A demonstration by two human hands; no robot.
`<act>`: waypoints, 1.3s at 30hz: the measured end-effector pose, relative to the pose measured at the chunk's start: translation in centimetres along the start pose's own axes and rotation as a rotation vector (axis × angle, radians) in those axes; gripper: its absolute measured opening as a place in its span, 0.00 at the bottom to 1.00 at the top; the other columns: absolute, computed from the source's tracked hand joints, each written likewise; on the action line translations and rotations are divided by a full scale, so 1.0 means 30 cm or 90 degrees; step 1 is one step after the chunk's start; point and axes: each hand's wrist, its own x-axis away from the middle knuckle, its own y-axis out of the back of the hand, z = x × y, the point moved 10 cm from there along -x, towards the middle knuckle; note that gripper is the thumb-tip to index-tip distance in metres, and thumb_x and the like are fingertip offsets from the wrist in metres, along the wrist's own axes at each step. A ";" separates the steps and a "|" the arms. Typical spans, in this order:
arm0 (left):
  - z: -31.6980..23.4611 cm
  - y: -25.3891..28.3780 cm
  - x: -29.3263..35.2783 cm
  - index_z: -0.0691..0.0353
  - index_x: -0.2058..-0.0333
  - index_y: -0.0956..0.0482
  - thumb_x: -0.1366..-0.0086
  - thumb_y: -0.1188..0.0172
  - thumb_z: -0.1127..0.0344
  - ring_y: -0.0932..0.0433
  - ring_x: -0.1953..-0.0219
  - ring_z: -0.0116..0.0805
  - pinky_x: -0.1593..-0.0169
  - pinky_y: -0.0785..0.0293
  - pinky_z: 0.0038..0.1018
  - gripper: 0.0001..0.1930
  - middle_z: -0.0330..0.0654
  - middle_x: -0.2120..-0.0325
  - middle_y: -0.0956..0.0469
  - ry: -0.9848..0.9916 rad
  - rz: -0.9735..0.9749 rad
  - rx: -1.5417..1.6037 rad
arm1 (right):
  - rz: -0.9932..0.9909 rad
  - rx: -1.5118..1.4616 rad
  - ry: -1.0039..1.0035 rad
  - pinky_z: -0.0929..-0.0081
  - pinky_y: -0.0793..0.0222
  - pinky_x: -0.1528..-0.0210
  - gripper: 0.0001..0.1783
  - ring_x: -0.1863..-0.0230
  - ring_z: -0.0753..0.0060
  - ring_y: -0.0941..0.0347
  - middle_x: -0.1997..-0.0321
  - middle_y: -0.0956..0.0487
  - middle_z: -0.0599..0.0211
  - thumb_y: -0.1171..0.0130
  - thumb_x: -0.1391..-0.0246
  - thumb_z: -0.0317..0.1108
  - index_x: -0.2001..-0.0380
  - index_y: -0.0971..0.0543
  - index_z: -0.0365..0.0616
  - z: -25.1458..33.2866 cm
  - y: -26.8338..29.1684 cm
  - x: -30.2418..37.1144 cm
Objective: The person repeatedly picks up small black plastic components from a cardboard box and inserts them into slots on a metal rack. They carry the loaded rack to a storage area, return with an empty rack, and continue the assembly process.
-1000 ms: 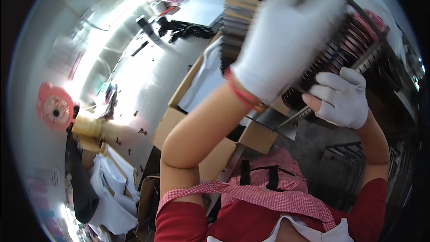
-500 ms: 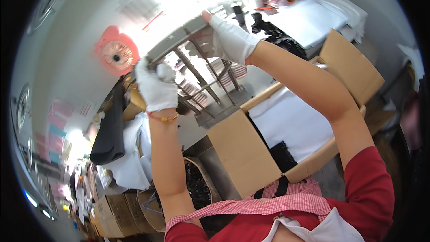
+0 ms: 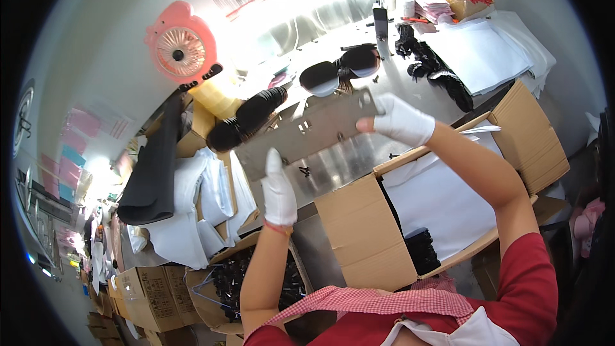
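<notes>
A long grey metal rack (image 3: 307,129) is held up over the worktable, its flat, slotted face toward me. My left hand (image 3: 278,192), in a white glove, grips its left end with the thumb lying on the near face. At the other end my right hand (image 3: 402,120), gloved too but with the thumb tip bare, is closed round the edge. Just behind the rack, on the table, stand stacks of black rounded pieces (image 3: 248,117) and two more black oval bundles (image 3: 339,72). My fingers behind the rack are hidden.
An open cardboard box (image 3: 365,234) with white sheets and black pieces stands near me, right of centre. Black wrapped bundles (image 3: 442,77) and white paper (image 3: 477,51) lie at the far right. A pink fan (image 3: 181,51) is at the far left, above a black roll (image 3: 150,179).
The rack has turned, so its flat face shows instead of its legs and bars. Both hands have come down and rightward with it. Black stacks on the table have come into sight.
</notes>
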 end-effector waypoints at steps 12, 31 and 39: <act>-0.056 -0.404 0.196 0.65 0.51 0.27 0.49 0.30 0.67 0.28 0.47 0.55 0.43 0.32 0.45 0.26 0.50 0.54 0.26 -0.371 0.125 -0.420 | -0.013 0.601 -0.063 0.64 0.30 0.43 0.24 0.47 0.47 0.25 0.50 0.19 0.51 0.28 0.54 0.41 0.53 0.19 0.46 -0.547 0.048 0.061; 0.053 -0.362 0.185 0.61 0.56 0.23 0.51 0.35 0.75 0.23 0.49 0.51 0.44 0.27 0.41 0.20 0.49 0.59 0.21 -0.337 0.130 -0.356 | -0.231 0.357 0.072 0.68 0.27 0.42 0.30 0.45 0.53 0.23 0.44 0.22 0.53 0.47 0.46 0.17 0.38 0.30 0.45 -0.305 0.008 0.055; 0.079 -0.349 0.162 0.63 0.49 0.25 0.38 0.38 0.68 0.26 0.46 0.44 0.41 0.32 0.38 0.18 0.48 0.52 0.23 -0.070 0.131 -0.315 | -0.339 0.557 0.347 0.67 0.25 0.46 0.23 0.50 0.55 0.21 0.47 0.20 0.54 0.48 0.50 0.16 0.48 0.23 0.38 -0.120 0.039 0.105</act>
